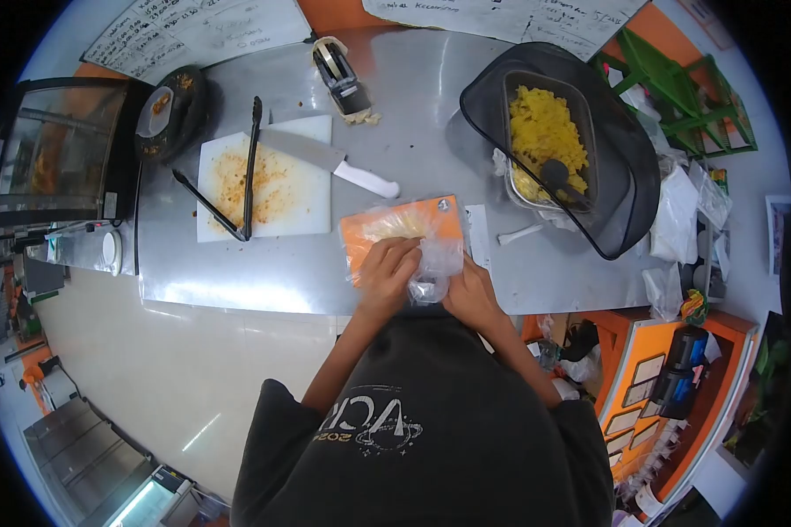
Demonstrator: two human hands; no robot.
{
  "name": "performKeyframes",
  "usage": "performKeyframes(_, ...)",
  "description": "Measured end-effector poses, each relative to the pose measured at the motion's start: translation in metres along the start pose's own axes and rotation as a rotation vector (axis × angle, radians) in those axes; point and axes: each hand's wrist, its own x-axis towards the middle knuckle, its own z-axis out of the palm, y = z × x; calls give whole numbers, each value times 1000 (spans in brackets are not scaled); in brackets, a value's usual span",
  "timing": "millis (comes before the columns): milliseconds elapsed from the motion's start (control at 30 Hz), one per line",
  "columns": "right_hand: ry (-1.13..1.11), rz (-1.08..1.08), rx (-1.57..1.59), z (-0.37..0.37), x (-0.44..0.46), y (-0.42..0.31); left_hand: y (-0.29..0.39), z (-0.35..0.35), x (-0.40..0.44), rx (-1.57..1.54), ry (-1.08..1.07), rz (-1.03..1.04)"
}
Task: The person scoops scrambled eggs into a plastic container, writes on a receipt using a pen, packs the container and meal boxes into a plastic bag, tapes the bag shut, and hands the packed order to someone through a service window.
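At the front edge of the steel table, my left hand [390, 270] has its fingers curled on a clear plastic bag [441, 260]. On the bag's other side, my right hand [473, 294] grips it with fingers partly hidden. Under the bag lies an orange sheet [360, 235], with something pale yellow [395, 224] in clear plastic on it. Left of my hands, a white cutting board [303, 206] with brown crumbs carries black tongs [250, 176], spread apart. A knife [360, 178] with a white handle rests across the board's right side, its handle pointing toward the orange sheet.
A tub of yellow food [543, 132] with a dark spoon stands at the right, a black mesh cover [626, 176] around it. A tape dispenser [338, 79] sits at the back. Far left are a dark bowl [193, 101] and a glass display case [57, 154].
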Motion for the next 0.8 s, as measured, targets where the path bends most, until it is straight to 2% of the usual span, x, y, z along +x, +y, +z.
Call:
performKeyframes(33, -15, -28, -39, -3, -2, 0, -1, -1, 1, 37, 12, 6)
performKeyframes(133, -26, 237, 43, 7, -11, 37, -5, -6, 10, 156, 13, 49)
performKeyframes(233, 197, 403, 506, 24, -4, 66, -9, -22, 13, 212, -22, 113)
performKeyframes(267, 65, 395, 505, 37, 0, 71, -9, -22, 7, 175, 1, 120)
performKeyframes(367, 10, 240, 472, 49, 11, 52, -13, -40, -11, 198, 81, 76)
performKeyframes(400, -81, 216, 486, 60, 15, 49, -19, -48, -20, 235, 99, 56)
performKeyframes(433, -171, 195, 499, 71, 21, 47, -26, -55, -28, 240, 138, -6)
performKeyframes(467, -157, 49, 456, 75, 32, 40, -32, -64, -34, 245, 173, -70)
performKeyframes(533, -424, 134, 468, 75, 81, 46, -49, -89, -49, 127, 166, -324)
performKeyframes(567, -559, 178, 473, 74, 112, 52, -50, -107, -51, 54, 38, -382)
performKeyframes(633, -136, 408, 665, 85, 188, 66, -45, -149, -34, -91, -221, -489)
performKeyframes(667, 73, 413, 609, 77, 222, 57, -50, -171, -19, -216, -344, -441)
performKeyframes(733, 228, 312, 458, 99, 286, 86, -66, -210, 6, -463, -590, -345)
performKeyframes(767, 196, 365, 439, 105, 304, 91, -89, -216, 19, -625, -532, -249)
performKeyframes(800, 166, 422, 422, 110, 318, 93, -122, -200, 25, -1050, -393, -475)
